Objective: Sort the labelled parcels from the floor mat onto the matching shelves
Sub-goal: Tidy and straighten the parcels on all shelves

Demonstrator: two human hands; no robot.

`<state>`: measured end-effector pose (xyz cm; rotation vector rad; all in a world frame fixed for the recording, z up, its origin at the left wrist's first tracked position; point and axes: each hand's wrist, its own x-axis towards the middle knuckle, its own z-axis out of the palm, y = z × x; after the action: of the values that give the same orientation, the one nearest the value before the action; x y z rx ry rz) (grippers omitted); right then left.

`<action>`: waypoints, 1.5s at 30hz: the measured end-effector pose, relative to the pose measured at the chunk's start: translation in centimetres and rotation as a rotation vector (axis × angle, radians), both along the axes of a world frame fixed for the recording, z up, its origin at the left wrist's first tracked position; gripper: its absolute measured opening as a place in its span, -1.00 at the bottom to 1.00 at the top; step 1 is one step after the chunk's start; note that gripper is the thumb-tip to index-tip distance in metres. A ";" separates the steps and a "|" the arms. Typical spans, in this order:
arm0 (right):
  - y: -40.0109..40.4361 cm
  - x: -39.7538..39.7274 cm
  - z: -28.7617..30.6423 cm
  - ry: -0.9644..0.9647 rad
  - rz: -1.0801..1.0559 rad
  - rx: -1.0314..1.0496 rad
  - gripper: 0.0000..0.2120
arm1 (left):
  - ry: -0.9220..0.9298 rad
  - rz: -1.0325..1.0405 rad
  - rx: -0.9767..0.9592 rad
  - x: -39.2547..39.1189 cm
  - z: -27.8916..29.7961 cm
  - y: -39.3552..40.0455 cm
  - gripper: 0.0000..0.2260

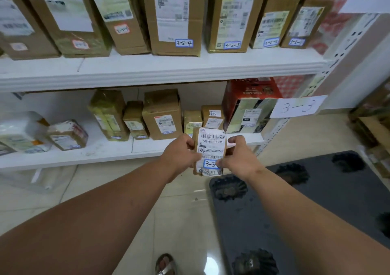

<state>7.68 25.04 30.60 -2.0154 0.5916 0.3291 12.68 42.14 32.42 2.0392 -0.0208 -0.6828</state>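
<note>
I have a small parcel (210, 151) up in both hands, held upright just in front of the lower shelf (145, 148), with its base below the shelf's front edge. It is a flat brown cardboard packet, almost wholly faced with a crinkled white shipping label printed with barcodes; near its bottom sits a blue-bordered sticker whose handwriting begins 3-3, the rest covered by a thumb. My left hand (180, 151) grips the packet's left edge, fingers curled round behind it and thumb on the front. My right hand (238, 155) grips the right edge the same way, fingers wrapped over the side, thumb pressed onto the sticker.

On the lower shelf, a smooth white painted board, brown taped cartons (162, 114) stand in a row directly behind the packet, each with a white label; right of them stands a glossy red printed box (251, 103). A plain paper sign (297, 106) handwritten 3—3 hangs on the perforated white upright at that shelf's right end. Above it the upper shelf (160, 70) carries taller kraft boxes with blue-edged stickers reading 3-2-4 and 3-2-3.

Below and right of the lower shelf a dark grey floor mat (316, 196) with black leaf shapes lies on shiny pale tiles
</note>
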 end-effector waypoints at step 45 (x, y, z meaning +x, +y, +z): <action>-1.9 9.2 -22.9 -0.012 0.286 -0.212 -0.56 | -0.233 -0.253 0.325 8.5 -24.0 -3.0 -0.60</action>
<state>16.89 23.18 7.67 -2.3107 0.3407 0.4393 21.16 39.17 8.45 2.4483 -0.3271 -0.6295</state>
